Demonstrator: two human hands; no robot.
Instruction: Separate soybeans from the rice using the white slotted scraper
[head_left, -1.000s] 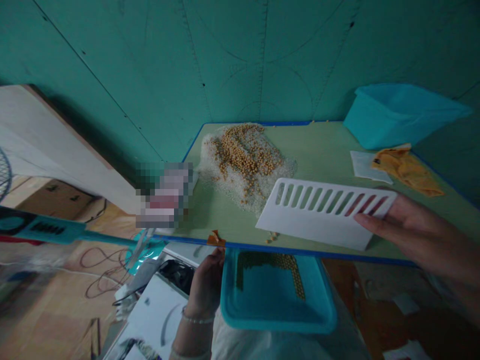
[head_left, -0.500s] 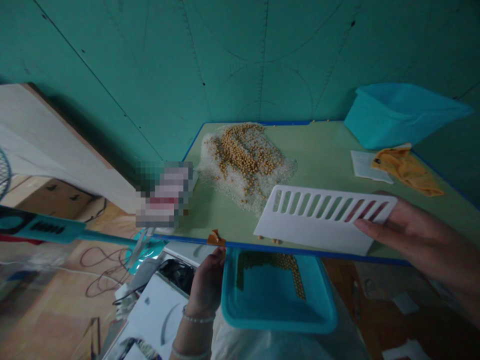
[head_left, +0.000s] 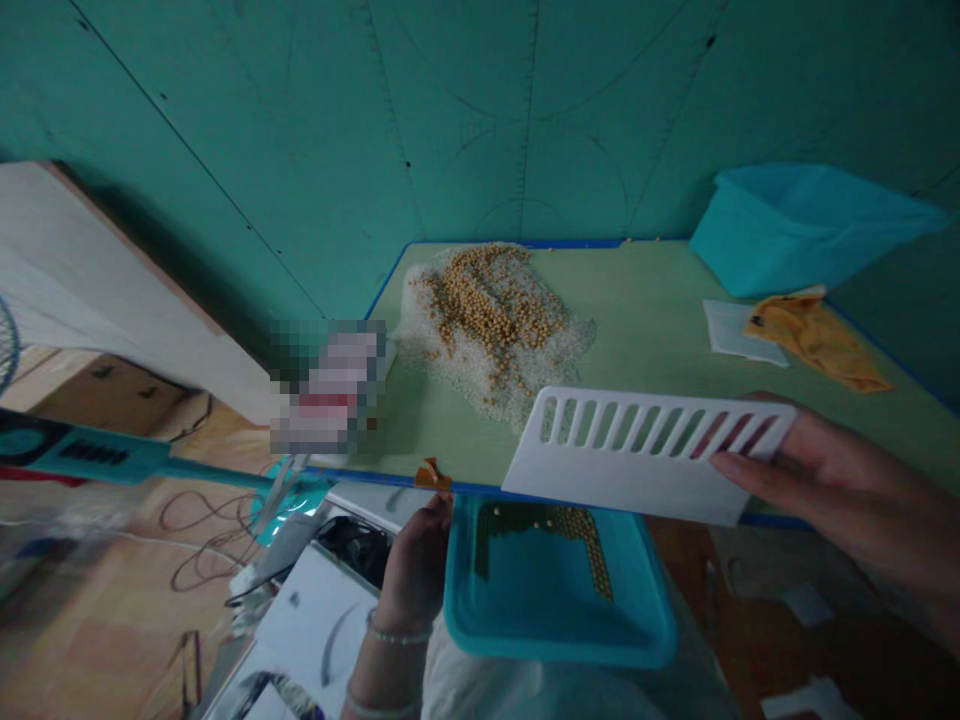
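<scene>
In the head view, the person's right hand (head_left: 802, 465) has its grip pinching one end of a white slotted scraper (head_left: 630, 475), thumb on the near face. The scraper is tilted over the tabletop (head_left: 637, 300) edge just beyond the blue tray (head_left: 559, 652). The left hand (head_left: 420, 550) is beside the tray's left rim, near its far corner; whether its grip is closed on the tray cannot be told, as the fingers are partly hidden. Beyond the tray, on the tabletop, lies a heap of yellow beans (head_left: 487, 300) over pale grains (head_left: 469, 380). Some beans (head_left: 595, 555) also show inside the tray, along its far side and down its right.

The step in hand appears to be a scraping stroke at the edge, bringing loose beans over into the tray. The next move would seem to call for lifting the scraper clear and reaching beyond the tray to the heap, with the tray kept close under the edge.
</scene>
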